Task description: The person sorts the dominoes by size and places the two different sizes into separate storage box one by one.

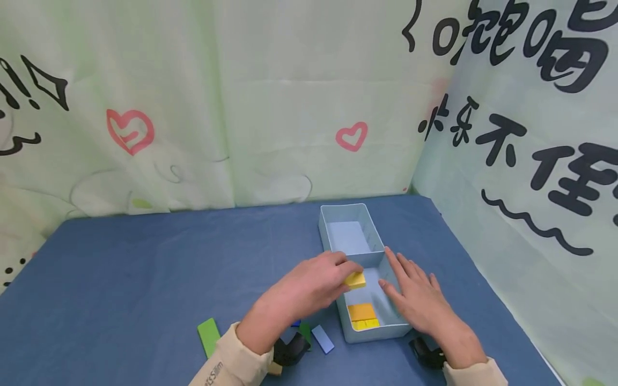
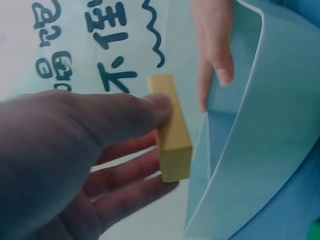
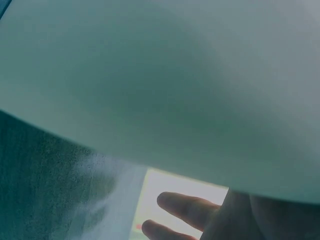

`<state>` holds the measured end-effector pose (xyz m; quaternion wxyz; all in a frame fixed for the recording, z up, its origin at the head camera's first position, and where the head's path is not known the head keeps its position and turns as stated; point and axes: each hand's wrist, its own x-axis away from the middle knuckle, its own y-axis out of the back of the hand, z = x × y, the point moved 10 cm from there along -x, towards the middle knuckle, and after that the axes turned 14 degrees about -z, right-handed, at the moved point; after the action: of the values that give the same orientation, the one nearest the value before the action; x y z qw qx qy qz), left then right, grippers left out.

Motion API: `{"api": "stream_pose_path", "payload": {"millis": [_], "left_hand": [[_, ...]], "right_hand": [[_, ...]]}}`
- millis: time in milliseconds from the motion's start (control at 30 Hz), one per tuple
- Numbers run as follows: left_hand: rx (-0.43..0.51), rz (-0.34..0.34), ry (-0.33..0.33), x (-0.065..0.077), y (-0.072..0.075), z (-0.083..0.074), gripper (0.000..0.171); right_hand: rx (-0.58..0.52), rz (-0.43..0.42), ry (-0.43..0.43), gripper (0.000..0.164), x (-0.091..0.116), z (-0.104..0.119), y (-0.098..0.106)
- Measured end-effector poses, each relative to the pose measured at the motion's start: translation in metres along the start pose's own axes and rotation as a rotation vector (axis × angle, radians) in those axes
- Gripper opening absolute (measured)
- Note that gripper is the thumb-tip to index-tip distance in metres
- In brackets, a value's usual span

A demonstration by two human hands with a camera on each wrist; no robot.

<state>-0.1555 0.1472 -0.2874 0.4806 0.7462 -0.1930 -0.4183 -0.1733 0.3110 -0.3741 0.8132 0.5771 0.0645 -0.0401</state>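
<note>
My left hand pinches a yellow rectangular block above the near compartment of a light blue two-compartment box. In the left wrist view, the thumb lies on one long face of the block and the fingers are behind it. An orange block and a bright yellow block lie side by side at the near end of that compartment. My right hand is at the box's right wall, fingers extended, with the thumb over the inside. A pale surface fills most of the right wrist view.
Left of the box, a light green block, a light blue block and a dark green block lie on the blue tablecloth. A tan block shows partly beside my left sleeve. Printed curtains stand behind and right.
</note>
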Motion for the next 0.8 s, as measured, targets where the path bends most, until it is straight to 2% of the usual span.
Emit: {"api": "stream_pose_path", "payload": {"millis": [200, 367, 567, 667, 800], "left_hand": [[0.043, -0.091, -0.051, -0.01, -0.007, -0.01, 0.039], [0.053, -0.12, -0.084, -0.016, -0.019, -0.017, 0.039], [-0.08, -0.112, -0.088, -0.018, -0.035, -0.017, 0.032], [-0.157, -0.107, -0.067, -0.018, -0.04, -0.013, 0.025], [-0.213, -0.057, -0.018, -0.019, -0.047, -0.007, 0.02]], "right_hand": [[-0.003, -0.007, 0.011, 0.072, 0.0, 0.001, 0.0], [-0.008, -0.009, 0.024, 0.067, 0.0, 0.001, -0.001], [-0.011, -0.019, 0.031, 0.066, -0.001, 0.003, -0.001], [-0.006, -0.03, 0.024, 0.07, -0.002, 0.003, -0.001], [-0.004, -0.034, 0.009, 0.071, -0.002, 0.002, -0.001]]}}
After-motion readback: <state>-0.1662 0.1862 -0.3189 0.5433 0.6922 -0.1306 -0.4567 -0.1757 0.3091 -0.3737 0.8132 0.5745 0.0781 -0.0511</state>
